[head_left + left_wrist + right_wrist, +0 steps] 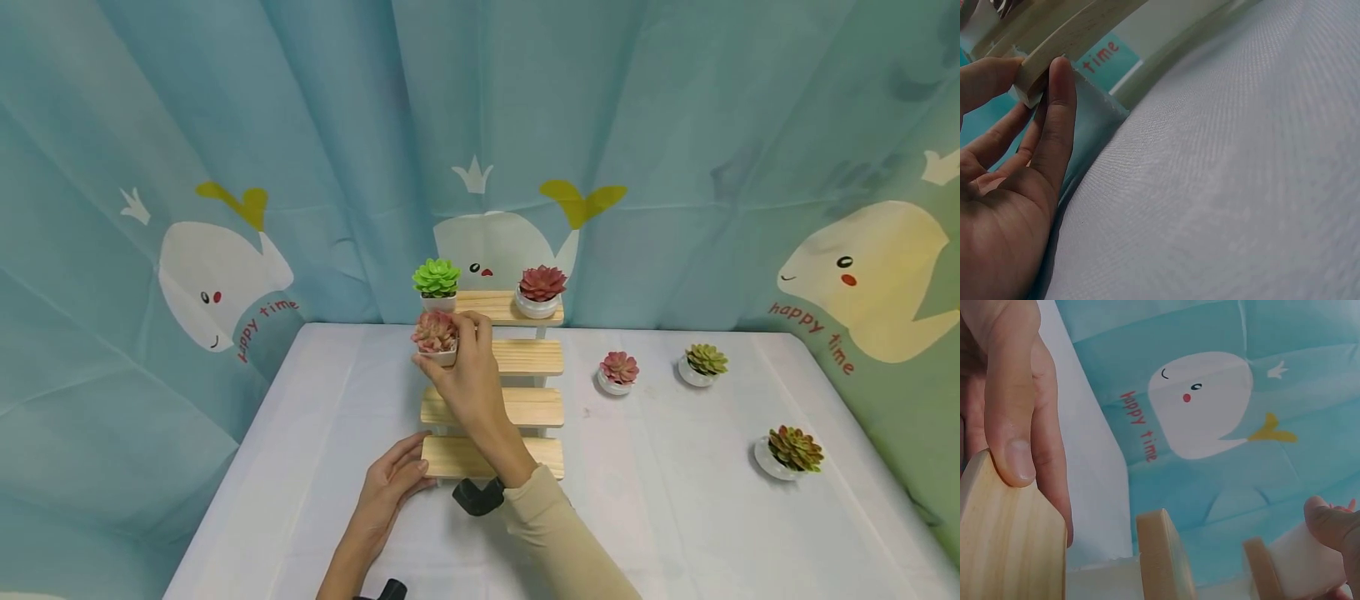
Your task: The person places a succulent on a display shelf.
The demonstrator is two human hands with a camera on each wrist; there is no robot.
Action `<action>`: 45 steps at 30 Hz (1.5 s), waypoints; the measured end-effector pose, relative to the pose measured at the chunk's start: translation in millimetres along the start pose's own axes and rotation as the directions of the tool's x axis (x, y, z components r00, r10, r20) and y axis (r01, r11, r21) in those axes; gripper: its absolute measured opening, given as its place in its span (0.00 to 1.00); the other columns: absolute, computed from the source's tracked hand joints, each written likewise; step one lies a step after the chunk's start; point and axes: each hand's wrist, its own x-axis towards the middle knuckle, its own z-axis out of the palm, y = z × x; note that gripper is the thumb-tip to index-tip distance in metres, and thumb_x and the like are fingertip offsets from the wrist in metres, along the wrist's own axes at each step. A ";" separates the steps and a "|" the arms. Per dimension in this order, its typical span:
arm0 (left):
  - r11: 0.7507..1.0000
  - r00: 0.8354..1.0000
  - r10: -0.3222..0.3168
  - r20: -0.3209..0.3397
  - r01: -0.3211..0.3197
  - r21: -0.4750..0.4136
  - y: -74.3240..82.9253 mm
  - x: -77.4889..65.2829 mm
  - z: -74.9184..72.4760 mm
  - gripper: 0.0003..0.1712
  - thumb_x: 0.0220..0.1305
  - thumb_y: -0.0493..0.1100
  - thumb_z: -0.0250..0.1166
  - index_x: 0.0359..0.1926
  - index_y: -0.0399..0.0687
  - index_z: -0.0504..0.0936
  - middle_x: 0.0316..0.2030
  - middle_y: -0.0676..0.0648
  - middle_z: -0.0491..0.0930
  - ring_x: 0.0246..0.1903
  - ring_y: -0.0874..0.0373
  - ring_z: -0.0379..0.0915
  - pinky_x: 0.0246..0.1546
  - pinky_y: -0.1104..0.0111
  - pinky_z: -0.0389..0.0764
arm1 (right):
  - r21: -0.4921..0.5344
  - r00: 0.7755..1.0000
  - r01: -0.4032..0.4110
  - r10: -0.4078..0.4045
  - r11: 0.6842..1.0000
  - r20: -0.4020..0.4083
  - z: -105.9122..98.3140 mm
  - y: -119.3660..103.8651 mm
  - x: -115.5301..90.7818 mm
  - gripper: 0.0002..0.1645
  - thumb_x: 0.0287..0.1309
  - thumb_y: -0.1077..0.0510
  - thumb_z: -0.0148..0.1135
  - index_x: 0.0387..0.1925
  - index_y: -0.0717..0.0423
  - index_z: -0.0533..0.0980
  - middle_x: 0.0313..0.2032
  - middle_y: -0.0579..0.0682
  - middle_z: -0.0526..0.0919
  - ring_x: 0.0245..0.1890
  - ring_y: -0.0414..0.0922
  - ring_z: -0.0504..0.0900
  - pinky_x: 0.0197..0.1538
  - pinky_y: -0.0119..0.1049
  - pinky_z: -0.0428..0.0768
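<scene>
A small pink succulent in a white pot [436,337] is pinched by the right hand [471,379], fingers curled around the pot at the left end of the second step from the top of a wooden stepped stand [525,357]. In the right wrist view a fingertip [1329,522] is seen pressed against the white pot [1307,559]. The bottom step [457,457] is steadied at its left end by the left hand [390,487], and in the left wrist view the plank's corner [1038,78] is clamped between thumb and fingers [1060,119].

On the top step a green succulent [437,282] and a dark red one [540,290] are stood at opposite ends. To the right of the stand, three more potted succulents are set on the white table [675,517]: a pink one [618,372], a pale green one [701,364], and, nearer the front edge, a green and red one [789,452]. Behind it all, a blue curtain printed with white whales [217,287] is hung.
</scene>
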 end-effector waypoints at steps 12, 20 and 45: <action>1.000 1.000 0.010 0.013 -0.010 0.000 -1.3 0.6 -0.6 0.32 0.73 0.36 0.64 0.74 0.36 0.67 0.62 0.39 0.77 0.54 0.58 0.83 0.52 0.70 0.90 | 0.007 1.000 -0.004 0.004 1.000 0.023 -1.8 0.5 -0.3 0.45 0.56 0.52 0.80 0.68 0.62 0.68 0.64 0.60 0.68 0.60 0.54 0.79 0.62 0.48 0.86; 1.000 1.000 0.004 0.004 -0.004 0.000 1.1 -1.1 0.7 0.33 0.71 0.36 0.64 0.74 0.36 0.67 0.62 0.38 0.78 0.54 0.57 0.83 0.52 0.70 0.90 | -0.003 1.000 0.015 -0.015 1.000 0.014 0.4 1.9 -1.5 0.44 0.57 0.53 0.80 0.68 0.62 0.67 0.64 0.61 0.68 0.61 0.55 0.79 0.64 0.49 0.86; 1.000 1.000 0.000 -0.006 0.000 0.018 0.2 -0.9 0.9 0.32 0.72 0.37 0.64 0.74 0.38 0.68 0.63 0.38 0.77 0.55 0.58 0.83 0.53 0.69 0.90 | 0.047 0.996 0.089 -0.088 0.995 -0.032 -27.9 12.7 -25.6 0.41 0.60 0.56 0.77 0.69 0.60 0.67 0.63 0.60 0.71 0.59 0.56 0.77 0.57 0.46 0.88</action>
